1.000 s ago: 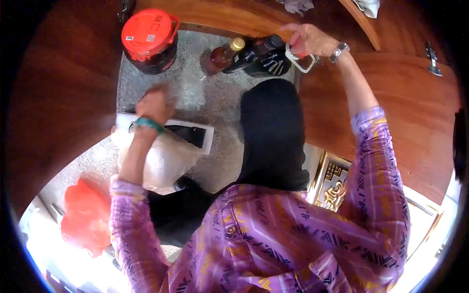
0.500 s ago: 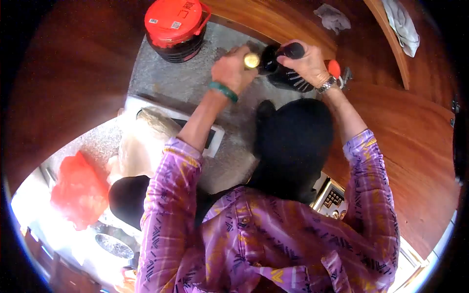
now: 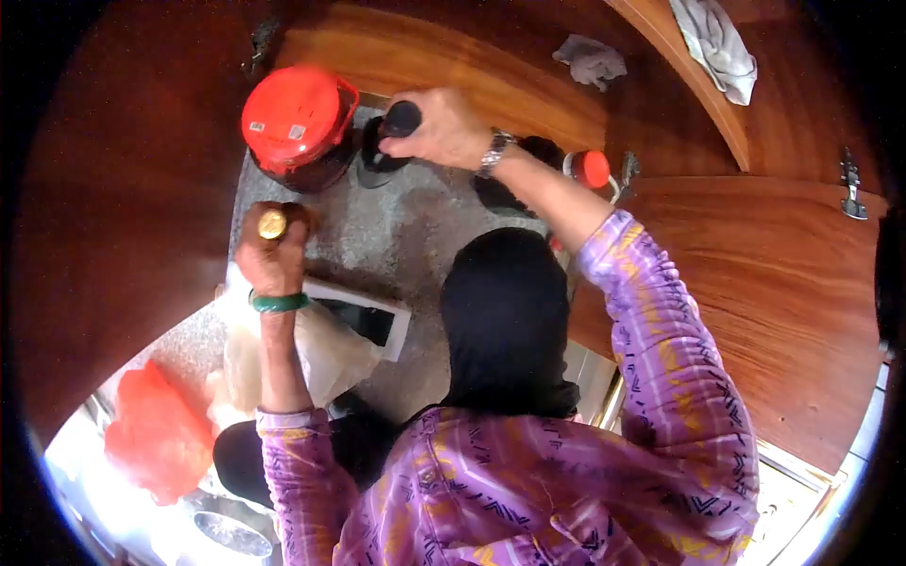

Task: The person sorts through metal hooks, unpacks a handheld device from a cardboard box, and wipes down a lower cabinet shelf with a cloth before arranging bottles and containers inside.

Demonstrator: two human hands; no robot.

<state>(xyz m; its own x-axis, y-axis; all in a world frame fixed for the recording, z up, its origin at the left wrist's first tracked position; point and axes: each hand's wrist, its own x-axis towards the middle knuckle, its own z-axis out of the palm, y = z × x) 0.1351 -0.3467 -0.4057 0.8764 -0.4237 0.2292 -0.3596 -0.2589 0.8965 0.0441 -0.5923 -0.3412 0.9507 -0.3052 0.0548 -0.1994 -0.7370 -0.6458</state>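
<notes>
My left hand (image 3: 271, 259) is closed around the neck of a bottle with a gold cap (image 3: 272, 224), at the left side of the grey counter. My right hand (image 3: 439, 132) grips a dark bottle with a black cap (image 3: 404, 117) at the back, close to the red-lidded dark jar (image 3: 293, 115). The lower part of the left bottle is hidden beneath my fist. Behind my right wrist are a dark, partly hidden object (image 3: 505, 193) and a red-capped container (image 3: 592, 170).
A white-framed dark panel (image 3: 399, 330) and a pale plastic bag (image 3: 326, 354) lie nearer on the counter (image 3: 415, 222). A red plastic bag (image 3: 156, 434) is at lower left. Wooden cabinet walls surround the counter; cloths (image 3: 717, 47) lie upper right. A large black rounded shape (image 3: 505, 321) blocks the middle.
Both hands have moved left with their bottles. My left hand has come nearer and away from my right, which now holds its bottle beside the red-lidded jar. The view has shifted too.
</notes>
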